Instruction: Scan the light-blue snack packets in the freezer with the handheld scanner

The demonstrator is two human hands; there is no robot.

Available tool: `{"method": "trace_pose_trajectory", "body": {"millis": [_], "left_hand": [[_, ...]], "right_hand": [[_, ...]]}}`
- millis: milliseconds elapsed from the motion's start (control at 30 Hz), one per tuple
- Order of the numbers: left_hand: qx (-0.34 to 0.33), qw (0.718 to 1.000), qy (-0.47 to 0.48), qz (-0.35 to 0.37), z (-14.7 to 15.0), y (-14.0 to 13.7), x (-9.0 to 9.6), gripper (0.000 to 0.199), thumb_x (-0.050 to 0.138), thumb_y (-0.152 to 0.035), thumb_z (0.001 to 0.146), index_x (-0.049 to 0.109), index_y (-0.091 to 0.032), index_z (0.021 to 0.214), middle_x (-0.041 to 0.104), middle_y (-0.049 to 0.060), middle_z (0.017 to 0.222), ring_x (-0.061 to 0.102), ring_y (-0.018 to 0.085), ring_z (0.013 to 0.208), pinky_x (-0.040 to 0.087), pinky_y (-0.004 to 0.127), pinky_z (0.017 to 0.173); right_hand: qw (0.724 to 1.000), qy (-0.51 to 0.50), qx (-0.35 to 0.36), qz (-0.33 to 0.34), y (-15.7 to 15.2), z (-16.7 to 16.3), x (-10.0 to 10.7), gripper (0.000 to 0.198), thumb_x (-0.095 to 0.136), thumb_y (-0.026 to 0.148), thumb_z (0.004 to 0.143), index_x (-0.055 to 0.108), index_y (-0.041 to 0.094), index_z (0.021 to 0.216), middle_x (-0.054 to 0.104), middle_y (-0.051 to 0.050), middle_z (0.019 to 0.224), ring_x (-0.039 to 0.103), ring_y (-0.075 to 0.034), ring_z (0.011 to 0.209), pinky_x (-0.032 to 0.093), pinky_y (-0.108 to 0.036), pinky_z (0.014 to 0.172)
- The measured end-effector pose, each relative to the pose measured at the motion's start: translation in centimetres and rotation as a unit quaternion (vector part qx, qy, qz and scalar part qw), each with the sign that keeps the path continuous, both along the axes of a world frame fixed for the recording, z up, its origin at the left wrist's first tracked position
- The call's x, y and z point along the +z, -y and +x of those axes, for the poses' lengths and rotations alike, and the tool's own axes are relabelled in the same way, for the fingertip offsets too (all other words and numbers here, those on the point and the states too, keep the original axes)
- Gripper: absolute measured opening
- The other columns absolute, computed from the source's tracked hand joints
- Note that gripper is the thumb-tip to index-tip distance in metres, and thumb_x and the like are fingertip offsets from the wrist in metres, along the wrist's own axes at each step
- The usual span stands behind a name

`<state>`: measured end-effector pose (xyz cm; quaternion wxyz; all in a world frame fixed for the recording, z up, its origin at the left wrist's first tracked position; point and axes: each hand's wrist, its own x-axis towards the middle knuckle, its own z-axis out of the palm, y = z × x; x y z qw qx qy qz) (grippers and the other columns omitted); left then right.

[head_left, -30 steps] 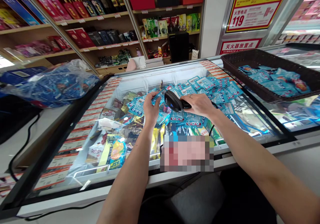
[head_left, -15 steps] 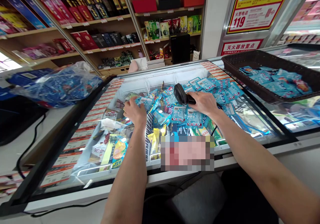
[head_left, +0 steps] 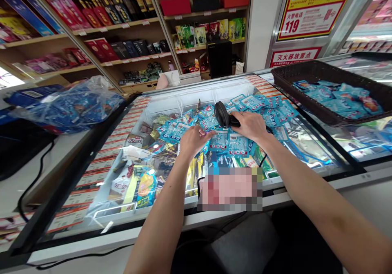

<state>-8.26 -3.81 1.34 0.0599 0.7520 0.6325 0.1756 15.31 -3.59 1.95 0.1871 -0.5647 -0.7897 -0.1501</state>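
My right hand (head_left: 251,125) is wrapped around the handle of a black barcode scanner (head_left: 221,114), whose head points left. It rests over small blue snack packets (head_left: 238,144) on the glass lid of a chest freezer (head_left: 101,208). My left hand (head_left: 192,141) is over the middle of the lid, thumb apart from the bent fingers and nothing seen in its grip. Its thumb lies beside a blue packet (head_left: 218,139). Left of it lies a separate group of blue packets (head_left: 171,131). More packets (head_left: 269,106) spread behind the right hand.
A dark woven basket (head_left: 324,116) with blue packets stands at the right. At the left lies a clear plastic bag (head_left: 79,106) of blue packages. A blurred-out object (head_left: 229,188) sits at the front edge. Stocked shelves (head_left: 116,25) rise behind the freezer.
My left hand has moved right and nearer, away from the left group of packets, which now shows uncovered. My right hand and the scanner have hardly moved.
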Motion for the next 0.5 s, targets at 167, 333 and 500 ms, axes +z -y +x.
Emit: {"method": "trace_pose_trajectory", "body": {"millis": [167,333,500], "left_hand": [[-0.063,0.998,-0.023,-0.021,0.4,0.3,-0.2,0.06,0.052,-0.076,0.061,0.061,-0.024,0.091,0.055,0.008,0.106,0.051,0.027,0.101,0.041,0.044,0.085],[-0.101,0.995,-0.019,-0.011,0.2,-0.3,-0.9,0.065,0.065,-0.071,0.051,0.059,-0.023,0.095,0.052,0.01,0.107,0.048,0.031,0.104,0.039,0.049,0.088],[-0.114,0.993,0.026,-0.018,-1.1,-1.2,-1.0,0.049,0.064,-0.057,0.065,0.06,-0.022,0.099,0.055,0.009,0.1,0.051,0.027,0.101,0.041,0.042,0.088]], "right_hand": [[1.0,0.002,0.002,0.011,0.0,0.0,-0.1,0.042,0.053,0.041,0.081,0.052,0.023,0.119,0.067,-0.007,0.09,0.06,-0.023,0.085,0.033,-0.028,0.062],[1.0,-0.003,0.009,0.024,-0.2,0.1,-0.3,0.042,0.054,0.04,0.08,0.053,0.023,0.118,0.067,-0.007,0.089,0.06,-0.023,0.083,0.034,-0.029,0.062],[0.999,-0.011,0.02,0.03,-0.2,0.2,-0.4,0.043,0.054,0.04,0.08,0.054,0.021,0.119,0.068,-0.007,0.089,0.06,-0.022,0.082,0.035,-0.028,0.061]]}}
